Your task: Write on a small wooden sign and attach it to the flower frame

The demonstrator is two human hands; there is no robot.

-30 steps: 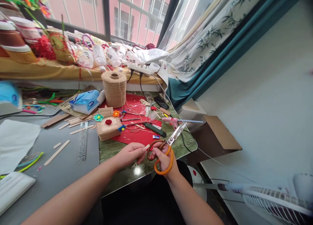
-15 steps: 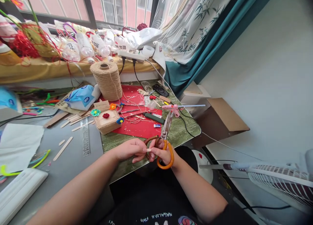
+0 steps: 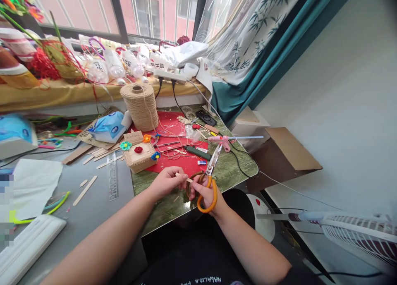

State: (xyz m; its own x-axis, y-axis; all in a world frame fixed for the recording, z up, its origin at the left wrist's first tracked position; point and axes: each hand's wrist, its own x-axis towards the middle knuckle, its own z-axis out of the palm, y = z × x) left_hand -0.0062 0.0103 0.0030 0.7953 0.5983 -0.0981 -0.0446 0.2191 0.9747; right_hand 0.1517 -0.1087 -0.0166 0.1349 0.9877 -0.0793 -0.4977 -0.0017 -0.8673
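Observation:
Above the table's front edge, my left hand (image 3: 169,181) is closed, pinching a short piece of pale wooden craft stick (image 3: 183,177). My right hand (image 3: 206,192) grips a pair of scissors (image 3: 211,163) with orange-brown handles, blades pointing away from me. Its thumb and fingertip meet the near end of the stick piece. Beyond my left hand stands a small box (image 3: 139,159) wrapped in tan twine, with green, red, orange and blue flowers on it. A pink glue gun (image 3: 221,140) holding a clear glue stick lies past the scissor tips.
A large twine spool (image 3: 141,107) stands behind the box. On the left are loose craft sticks (image 3: 85,190), a clear ruler (image 3: 113,177) and a wet-wipe pack (image 3: 110,125). A red mat (image 3: 164,163) bears tools and scraps. A fan (image 3: 356,231) stands at right.
The stick piece now slants between my hands, and more of it shows. My left hand has lifted slightly, while the scissors stay in my right hand. The camera view has shifted a little.

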